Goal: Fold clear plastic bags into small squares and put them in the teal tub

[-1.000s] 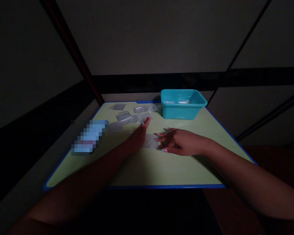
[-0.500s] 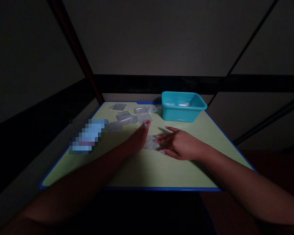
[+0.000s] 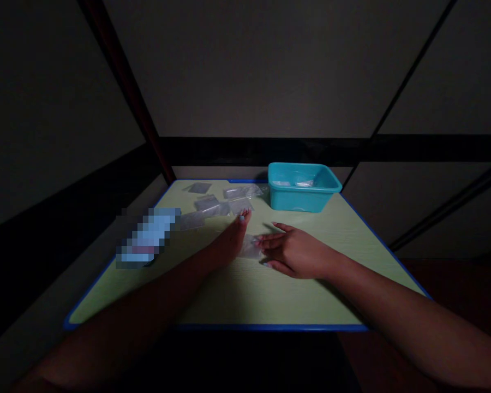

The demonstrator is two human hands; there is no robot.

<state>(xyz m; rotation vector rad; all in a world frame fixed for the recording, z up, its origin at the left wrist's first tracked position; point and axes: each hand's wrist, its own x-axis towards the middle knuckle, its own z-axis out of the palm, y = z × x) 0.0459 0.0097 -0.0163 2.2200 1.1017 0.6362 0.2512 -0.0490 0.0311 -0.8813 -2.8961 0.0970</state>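
A clear, flat plastic bag (image 3: 250,247) lies on the pale green table (image 3: 278,305) between my hands. My right hand (image 3: 297,252) is spread, palm down, with its fingertips on the bag's right part. On the bag's left side, my left hand (image 3: 231,240) stands on its edge, its fingers stretched forward and close together. What lies under its palm is hidden. Just beyond my left fingertips is another clear bag (image 3: 240,206), one of several scattered over the back left of the table.
A turquoise basket (image 3: 300,201) with some clear plastic inside stands at the back right. A pixelated blue object (image 3: 151,232) lies near the left edge. Behind the table is a wall (image 3: 253,71).
The whole view has shifted, so the table and basket appear slightly lower. My right fingers have moved slightly left over the bag. My left hand has hardly moved.
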